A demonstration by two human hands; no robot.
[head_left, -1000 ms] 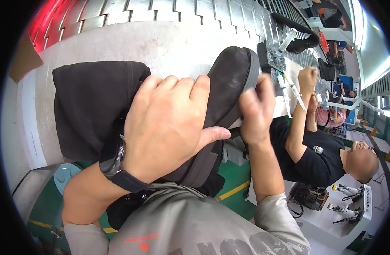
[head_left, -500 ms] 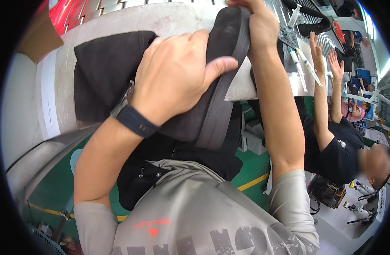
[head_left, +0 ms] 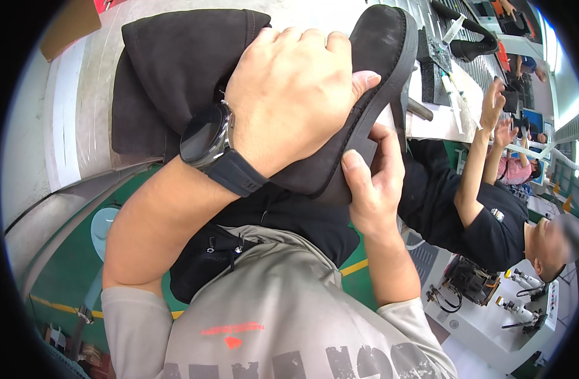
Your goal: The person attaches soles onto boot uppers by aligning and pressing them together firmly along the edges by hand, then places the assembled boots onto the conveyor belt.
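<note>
Bench (head_left: pixel 81 126): long pale grey surface running up the left and across the top. The near edge sits just above the lap; the far right end is crowded with other work.

Boot (head_left: pixel 188 82): tall black suede, the largest thing in hand. Its shaft lies slumped over the bench's near edge at upper left. The foot is lifted off the surface and tilted, toe pointing up toward the bench's far right end, sole edge facing right.

Left hand (head_left: pixel 295 95): clamped over the upper from above, fingers wrapped round the far side, thumb pressed along the welt line. Closed firmly on the boot. Dark watch (head_left: pixel 204 136) on that wrist.

Right hand (head_left: pixel 371 183): cupped under the heel end, thumb up against the sole edge, fingers curled behind. Also closed on the boot, though looser, more a support than a clamp.

Judgement on handling: the job looks like checking or pressing the sole join. It would go best with the left hand holding the upper steady while the right thumb works along the seam. Suede marks easily, so pressure belongs on the sole edge.

Co-worker (head_left: pixel 485 215): dark shirt, seated right, both arms raised at the bench's right end.

Another black shoe (head_left: pixel 476 44): far right end of the bench, well apart.
</note>
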